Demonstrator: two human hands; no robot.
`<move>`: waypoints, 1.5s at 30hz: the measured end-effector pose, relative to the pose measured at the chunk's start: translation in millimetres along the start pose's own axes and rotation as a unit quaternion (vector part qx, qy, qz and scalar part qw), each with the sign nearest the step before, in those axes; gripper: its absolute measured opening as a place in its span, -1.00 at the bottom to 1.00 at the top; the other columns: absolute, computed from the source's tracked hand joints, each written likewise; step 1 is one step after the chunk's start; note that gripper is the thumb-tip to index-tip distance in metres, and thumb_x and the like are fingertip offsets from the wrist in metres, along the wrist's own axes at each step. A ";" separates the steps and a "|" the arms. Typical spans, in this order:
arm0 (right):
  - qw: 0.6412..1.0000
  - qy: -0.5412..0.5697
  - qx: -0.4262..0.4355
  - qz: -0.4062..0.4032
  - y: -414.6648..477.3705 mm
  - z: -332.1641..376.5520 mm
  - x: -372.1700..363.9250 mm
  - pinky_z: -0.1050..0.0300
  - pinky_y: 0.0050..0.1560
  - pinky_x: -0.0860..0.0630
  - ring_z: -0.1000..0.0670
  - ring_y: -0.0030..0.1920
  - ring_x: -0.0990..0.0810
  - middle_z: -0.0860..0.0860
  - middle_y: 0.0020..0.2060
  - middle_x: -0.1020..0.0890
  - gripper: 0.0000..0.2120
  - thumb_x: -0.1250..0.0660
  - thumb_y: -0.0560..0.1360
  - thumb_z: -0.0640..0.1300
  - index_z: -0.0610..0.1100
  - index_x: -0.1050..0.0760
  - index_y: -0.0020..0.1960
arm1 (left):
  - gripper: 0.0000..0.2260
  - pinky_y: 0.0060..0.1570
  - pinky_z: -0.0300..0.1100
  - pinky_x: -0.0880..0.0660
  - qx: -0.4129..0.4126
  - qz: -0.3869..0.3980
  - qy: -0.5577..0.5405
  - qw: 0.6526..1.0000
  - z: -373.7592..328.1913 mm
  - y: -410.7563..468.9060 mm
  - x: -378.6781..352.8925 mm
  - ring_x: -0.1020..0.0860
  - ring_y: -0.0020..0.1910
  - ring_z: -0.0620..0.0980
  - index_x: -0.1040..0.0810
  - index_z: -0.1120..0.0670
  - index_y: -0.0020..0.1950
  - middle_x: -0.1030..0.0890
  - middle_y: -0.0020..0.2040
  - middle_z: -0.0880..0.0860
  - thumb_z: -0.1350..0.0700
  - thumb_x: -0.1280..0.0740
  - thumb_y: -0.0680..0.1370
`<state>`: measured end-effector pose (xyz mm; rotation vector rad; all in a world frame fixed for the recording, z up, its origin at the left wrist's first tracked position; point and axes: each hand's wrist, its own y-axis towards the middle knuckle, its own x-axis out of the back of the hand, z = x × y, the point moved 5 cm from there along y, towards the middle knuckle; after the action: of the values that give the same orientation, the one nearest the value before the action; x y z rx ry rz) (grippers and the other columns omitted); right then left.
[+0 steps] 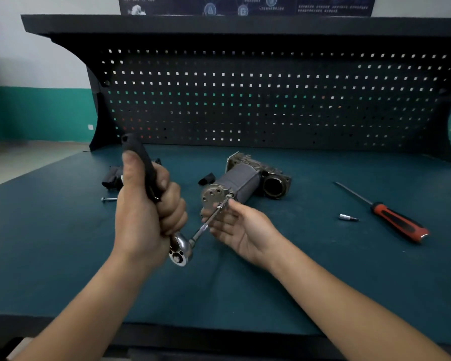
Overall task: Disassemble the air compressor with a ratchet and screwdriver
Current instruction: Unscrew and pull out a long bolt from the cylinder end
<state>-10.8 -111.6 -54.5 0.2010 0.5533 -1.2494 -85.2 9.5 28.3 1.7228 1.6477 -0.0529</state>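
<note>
The bench (323, 282) carries the compressor (242, 182) just beyond the right hand (240, 230), lying on its side with its end plate (214, 198) turned toward the fingers. The left hand (146, 214) is closed in a full fist round the black handle of the ratchet (180, 248), handle up and chrome head just below the fist. From the head the extension (208, 222) runs up to a bolt at the plate's edge. The right hand, palm up and half open, cradles the extension near its tip, thumb on top and fingers beneath in a light pinch. The step looks like backing out that end bolt. It would go best with the right hand holding the bar in line with the bolt while the left swings short arcs. Nothing clamps the compressor, so a hard pull may roll it. The screwdriver (396, 220) lies well right of the right hand, a black part (112, 178) sits behind the left hand, a bit (346, 218) rests between right hand and screwdriver, and a loose bolt (109, 199) lies just left of the left hand
</note>
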 end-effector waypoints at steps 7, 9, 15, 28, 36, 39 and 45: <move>1.000 0.015 0.004 -0.019 0.0 3.6 -6.4 0.29 -0.42 -0.55 0.08 -0.48 -0.62 -0.04 -0.49 -0.63 -0.73 -0.13 0.60 -0.24 -0.24 -0.48 -0.22 | -0.61 -0.59 -0.50 -0.10 0.016 0.099 0.073 0.992 3.5 2.1 -9.6 -0.11 -0.70 -0.21 -0.36 -0.01 -0.49 -0.24 -0.66 -0.13 -0.23 -0.22 0.41; 0.999 -0.013 0.001 -0.035 -0.8 7.1 -6.4 0.30 -0.46 -0.52 0.12 -0.55 -0.57 0.01 -0.55 -0.60 -0.77 -0.19 0.58 -0.22 -0.22 -0.47 -0.23 | -0.79 -0.55 -0.45 -0.28 -0.047 0.299 0.277 0.912 5.4 -9.9 -37.0 -0.33 -0.58 -0.29 -0.43 -0.01 -0.37 -0.46 -0.54 -0.11 -0.07 -0.23 0.41; 0.996 -0.063 -0.004 -0.055 -1.2 5.2 -1.7 0.30 -0.44 -0.51 0.15 -0.52 -0.56 0.06 -0.53 -0.60 -0.83 -0.26 0.54 -0.19 -0.20 -0.48 -0.21 | -0.76 -0.35 -0.41 -0.35 -0.068 0.419 0.433 0.795 25.9 -33.5 -63.9 -0.40 -0.41 -0.33 -0.52 0.11 -0.25 -0.51 -0.38 -0.12 -0.06 -0.28 0.44; 0.998 -0.018 -0.002 -0.067 -2.0 0.1 -9.2 0.32 -0.47 -0.51 0.12 -0.49 -0.59 -0.04 -0.40 -0.66 -0.83 -0.23 0.56 -0.21 -0.21 -0.49 -0.18 | -0.85 -0.42 -0.51 -0.24 -0.238 0.416 0.496 0.724 11.3 -30.7 -53.9 -0.50 -0.39 -0.34 -0.53 -0.04 -0.20 -0.56 -0.36 -0.04 -0.09 -0.27 0.46; 0.998 0.054 -0.027 -0.021 -3.9 -4.9 -9.6 0.27 -0.27 -0.56 0.06 -0.36 -0.64 -0.08 -0.31 -0.69 -0.81 -0.16 0.58 -0.17 -0.22 -0.51 -0.06 | -0.82 -0.59 -0.47 -0.27 -0.050 0.150 0.243 0.957 -0.4 -16.0 -27.2 -0.32 -0.61 -0.30 -0.41 0.06 -0.24 -0.44 -0.54 -0.14 -0.03 -0.24 0.47; 0.997 0.072 -0.031 -0.015 0.2 -3.9 -12.7 0.30 -0.39 -0.56 0.06 -0.39 -0.66 -0.04 -0.38 -0.68 -0.80 -0.13 0.60 -0.17 -0.22 -0.48 -0.09 | -0.64 -0.65 -0.46 -0.05 -0.019 -0.084 -0.004 0.996 -6.1 3.4 3.4 -0.10 -0.69 -0.20 -0.33 0.04 -0.30 -0.18 -0.62 -0.11 -0.16 -0.07 0.58; 0.999 0.014 -0.014 -0.046 1.3 0.2 -9.9 0.30 -0.46 -0.52 0.11 -0.50 -0.61 0.03 -0.51 -0.63 -0.80 -0.20 0.57 -0.19 -0.18 -0.47 -0.21 | -0.79 -0.58 -0.48 -0.24 -0.170 0.153 0.269 0.936 -9.5 -8.4 -27.0 -0.30 -0.59 -0.32 -0.39 0.01 -0.23 -0.39 -0.52 -0.15 -0.10 -0.20 0.47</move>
<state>-11.6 -103.0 -49.6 0.1717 0.6093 -1.3285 -101.4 -9.2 44.8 1.7850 1.6032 0.8719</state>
